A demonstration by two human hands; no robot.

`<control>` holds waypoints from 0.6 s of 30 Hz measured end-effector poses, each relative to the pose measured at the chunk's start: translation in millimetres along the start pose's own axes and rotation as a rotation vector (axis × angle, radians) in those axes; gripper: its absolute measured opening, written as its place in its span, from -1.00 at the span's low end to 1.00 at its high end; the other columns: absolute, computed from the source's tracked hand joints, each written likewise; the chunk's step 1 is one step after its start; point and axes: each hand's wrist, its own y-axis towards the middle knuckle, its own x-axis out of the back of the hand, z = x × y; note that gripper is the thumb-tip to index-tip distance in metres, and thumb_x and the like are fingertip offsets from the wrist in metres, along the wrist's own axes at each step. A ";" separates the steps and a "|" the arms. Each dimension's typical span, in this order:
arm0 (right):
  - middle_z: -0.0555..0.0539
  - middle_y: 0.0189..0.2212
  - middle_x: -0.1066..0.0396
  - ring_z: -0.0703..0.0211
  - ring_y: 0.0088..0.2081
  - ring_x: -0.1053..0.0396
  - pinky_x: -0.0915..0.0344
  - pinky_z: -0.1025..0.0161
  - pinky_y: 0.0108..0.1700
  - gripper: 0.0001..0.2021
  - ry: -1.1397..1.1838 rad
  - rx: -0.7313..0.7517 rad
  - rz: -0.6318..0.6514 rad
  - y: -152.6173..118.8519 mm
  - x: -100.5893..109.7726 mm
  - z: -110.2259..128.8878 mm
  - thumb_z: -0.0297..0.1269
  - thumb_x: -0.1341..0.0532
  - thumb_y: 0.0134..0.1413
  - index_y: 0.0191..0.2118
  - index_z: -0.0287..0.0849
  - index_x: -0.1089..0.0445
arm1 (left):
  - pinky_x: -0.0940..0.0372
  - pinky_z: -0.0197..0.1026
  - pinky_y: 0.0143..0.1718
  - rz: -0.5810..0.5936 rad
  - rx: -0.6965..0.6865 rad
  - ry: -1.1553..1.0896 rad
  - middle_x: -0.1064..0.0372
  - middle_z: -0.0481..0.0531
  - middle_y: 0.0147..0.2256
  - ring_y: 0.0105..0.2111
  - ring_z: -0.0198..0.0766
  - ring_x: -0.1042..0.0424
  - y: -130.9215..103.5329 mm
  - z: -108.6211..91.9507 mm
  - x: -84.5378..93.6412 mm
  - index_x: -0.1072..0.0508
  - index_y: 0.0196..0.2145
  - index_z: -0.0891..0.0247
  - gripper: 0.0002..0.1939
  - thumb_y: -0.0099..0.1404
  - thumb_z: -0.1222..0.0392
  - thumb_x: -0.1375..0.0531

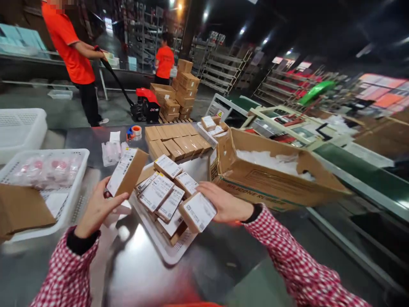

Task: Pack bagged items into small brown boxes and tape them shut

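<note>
My left hand [99, 209] is closed around a small brown cardboard box [127, 172] with a white printed label, held tilted above the table. My right hand [225, 202] grips another labelled cardboard box [198, 212] by its right end, over the near right part of a pile. That pile of small labelled boxes [156, 191] fills a white plastic basket [169, 257] between my hands. Some labels show barcodes and small print that I cannot read. The lower boxes are partly hidden under the upper ones.
Rows of brown boxes [179, 140] lie behind the basket, near a tape roll [136, 131] and clear plastic bags [112, 152]. A large open carton [271, 187] stands right. At left, a white basket [83, 160] holds bagged items. Behind, a person in orange [68, 42] grips a pallet jack [145, 106].
</note>
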 end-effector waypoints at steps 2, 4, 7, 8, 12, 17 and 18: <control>-0.36 0.11 -0.22 -0.16 0.18 -0.14 -0.06 -0.07 0.26 -0.26 0.036 0.047 0.070 0.2 -19.7 9.1 -0.23 -0.26 -0.15 0.21 -0.33 -0.12 | -0.40 0.01 -0.21 0.006 0.018 0.015 -0.41 0.12 -0.11 -0.15 0.05 -0.43 -22.6 -8.1 -4.9 -0.40 0.01 0.21 -0.18 -0.25 -0.05 -0.43; -0.38 0.11 -0.23 -0.19 0.16 -0.16 -0.05 -0.08 0.25 -0.19 0.051 0.081 0.135 4.5 -38.8 12.9 -0.23 -0.29 -0.23 0.22 -0.37 -0.12 | -0.37 0.02 -0.17 0.004 0.033 0.026 -0.39 0.12 -0.09 -0.11 0.08 -0.40 -42.9 -11.5 -12.3 -0.43 -0.02 0.18 -0.18 -0.29 -0.07 -0.43; -0.42 0.11 -0.22 -0.25 0.16 -0.15 -0.06 -0.09 0.24 -0.08 -0.004 0.093 0.215 15.9 -60.4 12.1 -0.26 -0.35 -0.39 0.22 -0.42 -0.13 | -0.33 0.02 -0.12 0.024 0.036 0.061 -0.38 0.13 -0.09 -0.09 0.08 -0.38 -62.2 -7.5 -20.0 -0.42 -0.01 0.18 -0.20 -0.25 -0.11 -0.41; -0.44 0.11 -0.22 -0.28 0.16 -0.15 -0.07 -0.10 0.23 -0.06 -0.036 0.078 0.225 21.0 -65.0 11.1 -0.28 -0.37 -0.43 0.22 -0.45 -0.14 | -0.32 0.01 -0.11 0.019 0.030 0.075 -0.38 0.13 -0.08 -0.08 0.07 -0.37 -64.1 -3.8 -20.8 -0.42 -0.01 0.18 -0.22 -0.22 -0.11 -0.40; -0.46 0.08 -0.25 -0.28 0.13 -0.17 -0.10 -0.10 0.21 -0.05 -0.094 0.082 0.231 42.9 -73.0 6.8 -0.33 -0.41 -0.48 0.19 -0.51 -0.17 | -0.32 -0.11 -0.20 0.019 0.014 -0.018 -0.38 0.08 -0.13 -0.16 -0.07 -0.39 -43.9 17.4 -19.6 -0.38 -0.02 0.22 -0.30 -0.08 -0.16 -0.34; -0.47 0.16 -0.17 -0.31 0.22 -0.08 -0.04 -0.08 0.26 -0.02 -0.103 0.084 0.199 56.1 -82.5 2.0 -0.30 -0.42 -0.47 0.21 -0.51 -0.14 | -0.30 -0.20 -0.42 0.177 0.192 -0.252 -0.35 0.00 -0.29 -0.40 -0.25 -0.37 5.5 27.9 -24.4 -0.38 -0.14 0.30 -0.32 -0.14 -0.21 -0.34; -0.47 0.20 -0.13 -0.33 0.25 -0.02 -0.01 -0.11 0.27 0.00 -0.122 0.068 0.196 55.9 -86.4 1.2 -0.30 -0.42 -0.46 0.24 -0.48 -0.11 | -0.30 -0.20 -0.42 0.195 0.201 -0.258 -0.35 0.00 -0.30 -0.42 -0.26 -0.37 11.9 26.0 -26.5 -0.40 -0.18 0.31 -0.32 -0.17 -0.20 -0.36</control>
